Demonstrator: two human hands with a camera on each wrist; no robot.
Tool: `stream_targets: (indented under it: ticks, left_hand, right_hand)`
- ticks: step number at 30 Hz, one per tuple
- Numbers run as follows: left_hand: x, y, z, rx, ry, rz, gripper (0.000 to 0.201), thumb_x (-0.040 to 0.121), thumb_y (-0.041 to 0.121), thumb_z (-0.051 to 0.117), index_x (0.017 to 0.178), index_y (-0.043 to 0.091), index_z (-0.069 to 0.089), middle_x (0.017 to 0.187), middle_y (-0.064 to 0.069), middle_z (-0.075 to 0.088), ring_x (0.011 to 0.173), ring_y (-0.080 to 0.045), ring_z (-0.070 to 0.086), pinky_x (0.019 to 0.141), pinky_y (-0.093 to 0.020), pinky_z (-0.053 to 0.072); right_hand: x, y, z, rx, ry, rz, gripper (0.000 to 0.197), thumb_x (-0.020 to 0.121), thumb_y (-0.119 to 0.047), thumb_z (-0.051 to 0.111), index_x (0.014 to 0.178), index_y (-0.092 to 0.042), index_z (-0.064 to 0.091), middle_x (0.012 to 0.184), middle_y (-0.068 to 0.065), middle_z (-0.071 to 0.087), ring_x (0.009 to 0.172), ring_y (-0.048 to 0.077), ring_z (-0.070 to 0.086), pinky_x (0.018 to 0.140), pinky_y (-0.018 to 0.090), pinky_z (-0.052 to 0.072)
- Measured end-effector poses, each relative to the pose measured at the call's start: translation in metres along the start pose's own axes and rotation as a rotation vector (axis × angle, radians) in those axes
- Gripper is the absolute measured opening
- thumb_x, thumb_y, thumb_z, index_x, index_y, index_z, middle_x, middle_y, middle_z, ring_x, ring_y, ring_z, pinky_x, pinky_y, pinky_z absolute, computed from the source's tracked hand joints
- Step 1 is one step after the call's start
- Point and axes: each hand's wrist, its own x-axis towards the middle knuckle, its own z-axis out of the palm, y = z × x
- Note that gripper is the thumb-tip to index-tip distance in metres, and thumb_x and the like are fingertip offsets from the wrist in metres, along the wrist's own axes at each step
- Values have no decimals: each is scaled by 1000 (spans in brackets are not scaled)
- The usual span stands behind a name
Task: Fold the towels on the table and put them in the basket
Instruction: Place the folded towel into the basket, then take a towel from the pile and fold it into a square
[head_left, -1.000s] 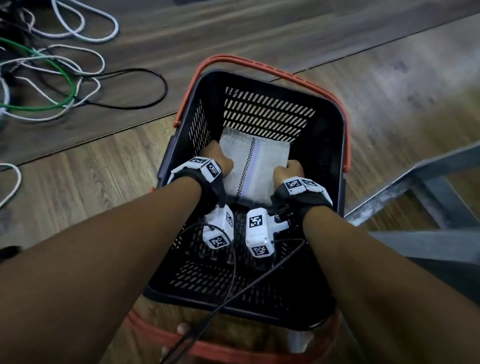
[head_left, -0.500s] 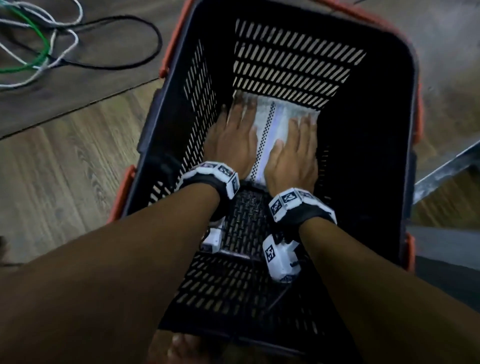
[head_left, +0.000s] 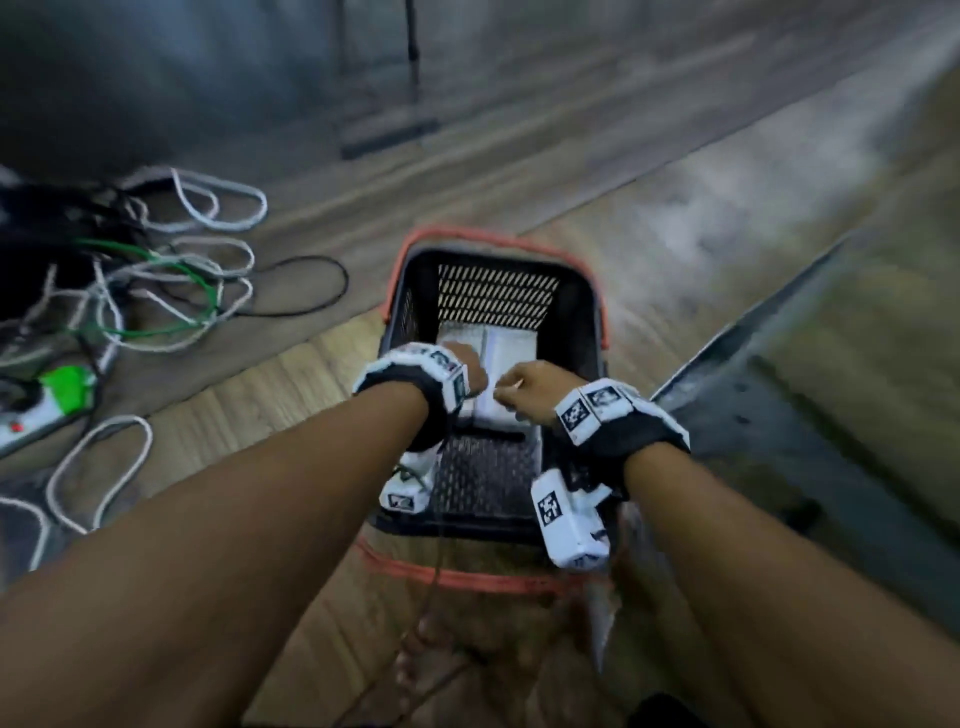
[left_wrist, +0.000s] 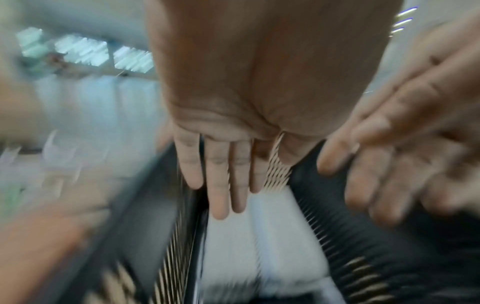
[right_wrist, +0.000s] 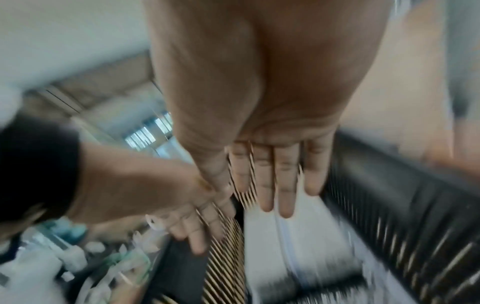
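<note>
1. Basket (head_left: 576, 312), black with orange rim and handles, standing on wood floor at 12 o'clock from the wearer
2. Towel (head_left: 511, 345), white, folded flat with a thin stripe down the middle, lying on the basket bottom against the far wall; also visible in both wrist views, blurred
3. Left hand (head_left: 467, 366) above the towel's near-left part, at 9 o'clock from the stripe; fingers (left_wrist: 221, 185) straight and together in the left wrist view, grasping nothing; contact with the cloth not determinable owing to blur
4. Right hand (head_left: 535, 387) above the towel's near-right part, at 3 o'clock from the left hand and just beside it; fingers (right_wrist: 272, 181) extended in the right wrist view, released, nothing held
5. Cables (head_left: 171, 291), white, green and black, coiled on the floor at 10 o'clock from the basket; power strip (head_left: 36, 410) at 9 o'clock; grey metal frame edge (head_left: 753, 338) at 3 o'clock
6. Judged step: one towel delivered; table and any remaining towels not in view
7. Handling judgement: towel light, soft and limp, not fragile, not slippery; fold likely to spring open or slump if lifted by one corner
8. Recommended hold for any adjustment: both short edges pinched together through all layers, or flat palms pressing from above; stack best kept square against the far wall to leave room at 6 o'clock
</note>
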Motion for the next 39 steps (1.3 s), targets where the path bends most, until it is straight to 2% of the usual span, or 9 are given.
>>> stream_targets:
  ticks: [3,5,10,18,22,25,30,36,39]
  left_hand:
    - [-71,13,-39,108,98,79,35,97,26,35,111,6,59,124,-19,57,112,-33,55,80,-32,40]
    - [-124,21,-68,57,188,85,44,96,33,37,119,1,56,127,-21,56,115,-34,54,90,-34,43]
    - [-248,65,-134,61,417,223,38,96,28,43,116,0,58,123,-22,59,111,-34,56,91,-35,43]
    - [-385,161,-205,133,718,466,32,92,34,45,97,7,62,99,-16,64,89,-31,59,78,-35,48]
    - [-421,207,-213,198,762,599,30,93,39,45,94,15,62,84,-2,60,77,-23,55,69,-30,48]
    - [-431,241,-213,287,775,682,29,94,39,44,100,18,63,86,0,58,75,-19,50,63,-26,35]
    - [-411,288,-201,290,657,802,30,95,39,44,104,19,63,105,-7,66,90,-24,56,71,-26,38]
    - [-340,347,-152,366,411,879,33,95,35,45,109,11,63,111,-7,66,97,-25,58,71,-26,37]
    - [-288,369,-114,427,267,888,35,92,37,50,105,8,62,110,-11,65,98,-26,58,76,-27,39]
  right_hand:
    - [-83,-21,-44,-69,136,-40,34,92,-29,54,121,-13,60,125,8,61,111,24,58,86,26,42]
    - [-142,-32,-73,-123,214,-60,34,91,-27,55,121,-14,60,126,7,61,115,23,56,88,24,41]
    - [-295,-38,-139,-158,408,-55,31,91,-26,56,119,-12,61,118,10,65,108,25,61,87,25,42]
    - [-495,8,-212,-102,873,-47,17,89,-19,59,103,-11,66,78,3,69,64,11,65,68,27,50]
    - [-563,42,-222,-96,922,50,13,90,-19,60,99,-13,66,81,5,70,68,17,67,70,29,51]
    - [-592,69,-219,-83,934,124,14,90,-19,59,99,-11,66,78,4,69,68,17,66,65,25,46]
    - [-591,120,-210,-87,911,247,17,89,-22,60,101,-12,68,96,8,70,80,15,60,75,28,46]
    - [-532,181,-200,-59,897,331,18,88,-29,59,99,-18,69,102,4,69,86,16,58,71,26,41]
    - [-487,204,-193,-92,863,328,17,88,-30,57,100,-24,67,102,1,69,94,20,62,78,32,49]
